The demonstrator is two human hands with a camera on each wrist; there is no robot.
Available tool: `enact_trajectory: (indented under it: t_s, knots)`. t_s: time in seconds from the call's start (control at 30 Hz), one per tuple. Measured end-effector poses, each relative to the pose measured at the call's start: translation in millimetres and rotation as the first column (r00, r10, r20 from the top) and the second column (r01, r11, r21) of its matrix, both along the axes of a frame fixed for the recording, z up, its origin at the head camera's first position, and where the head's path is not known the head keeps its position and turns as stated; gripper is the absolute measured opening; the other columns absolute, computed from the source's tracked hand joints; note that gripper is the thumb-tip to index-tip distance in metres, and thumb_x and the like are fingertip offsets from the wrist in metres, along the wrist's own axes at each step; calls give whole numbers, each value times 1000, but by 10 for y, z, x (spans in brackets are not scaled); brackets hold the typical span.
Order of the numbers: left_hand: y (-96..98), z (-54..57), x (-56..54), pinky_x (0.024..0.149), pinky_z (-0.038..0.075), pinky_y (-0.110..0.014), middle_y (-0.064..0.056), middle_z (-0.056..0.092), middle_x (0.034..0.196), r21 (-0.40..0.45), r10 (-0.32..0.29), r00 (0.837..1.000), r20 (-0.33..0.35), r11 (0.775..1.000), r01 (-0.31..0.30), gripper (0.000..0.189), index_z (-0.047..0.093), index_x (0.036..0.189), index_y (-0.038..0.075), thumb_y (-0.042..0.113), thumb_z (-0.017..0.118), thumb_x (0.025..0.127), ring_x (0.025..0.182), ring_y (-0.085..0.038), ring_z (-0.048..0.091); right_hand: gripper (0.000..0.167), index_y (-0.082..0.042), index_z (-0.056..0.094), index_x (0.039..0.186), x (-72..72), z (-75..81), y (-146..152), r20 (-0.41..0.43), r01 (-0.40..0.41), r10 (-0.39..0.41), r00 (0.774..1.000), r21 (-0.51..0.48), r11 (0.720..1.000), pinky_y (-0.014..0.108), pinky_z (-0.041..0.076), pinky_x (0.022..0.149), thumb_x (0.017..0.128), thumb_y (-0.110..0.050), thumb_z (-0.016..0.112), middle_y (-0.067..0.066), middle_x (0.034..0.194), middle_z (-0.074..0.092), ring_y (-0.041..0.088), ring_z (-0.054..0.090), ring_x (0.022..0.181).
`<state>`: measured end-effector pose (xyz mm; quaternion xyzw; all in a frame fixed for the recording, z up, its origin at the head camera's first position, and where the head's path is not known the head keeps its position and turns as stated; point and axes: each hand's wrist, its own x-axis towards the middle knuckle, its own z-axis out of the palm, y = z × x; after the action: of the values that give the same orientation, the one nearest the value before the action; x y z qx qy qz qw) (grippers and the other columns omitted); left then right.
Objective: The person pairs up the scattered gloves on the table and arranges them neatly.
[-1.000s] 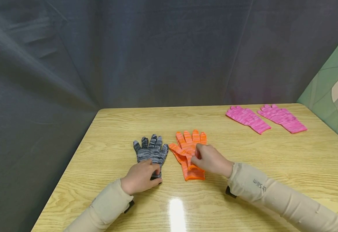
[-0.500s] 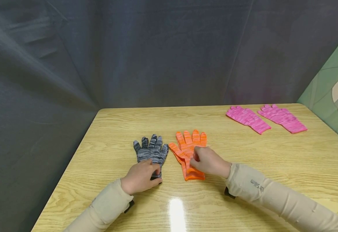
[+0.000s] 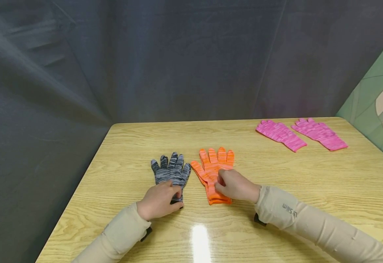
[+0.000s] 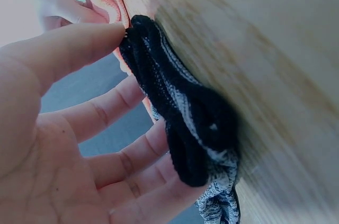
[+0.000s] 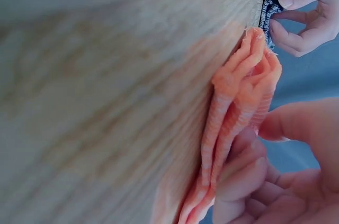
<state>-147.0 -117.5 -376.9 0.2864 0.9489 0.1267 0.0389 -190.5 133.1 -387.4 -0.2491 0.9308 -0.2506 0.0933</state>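
A black-and-grey knit glove point(image 3: 171, 176) lies flat on the table, fingers pointing away. My left hand point(image 3: 158, 200) rests over its cuff end, fingers extended along it. In the left wrist view, the thumb tip touches a corner of the dark cuff point(image 4: 209, 115). To the right lies a pair of orange gloves point(image 3: 212, 168), one on top of the other, thumbs to the left. My right hand point(image 3: 237, 185), fingers curled, pinches the upper orange glove near its right side. The right wrist view shows both orange cuffs point(image 5: 249, 94) layered together.
Two pink gloves point(image 3: 281, 135) lie side by side at the back right of the wooden table point(image 3: 135, 138). A dark curtain point(image 3: 191, 62) hangs behind the table and along its left. A green patterned panel point(image 3: 368, 109) stands at the right.
My right hand has drawn the upper orange glove slightly toward me, so its cuff now lies over the lower one's cuff. The left hand and grey glove have not moved.
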Motion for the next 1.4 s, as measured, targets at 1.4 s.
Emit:
enact_trajectory:
  t_s: [1.4]
  knots:
    - [16, -19, 1, 48, 28, -24, 1, 50, 73, -6, 14, 1000, 0, 1000, -14, 20, 57, 78, 16, 30, 70, 81, 60, -10, 39, 26, -12, 54, 82, 134, 45, -2, -60, -302, 304, 951, 49, 952, 16, 33, 58, 74, -19, 78, -5, 70, 47, 3, 37, 63]
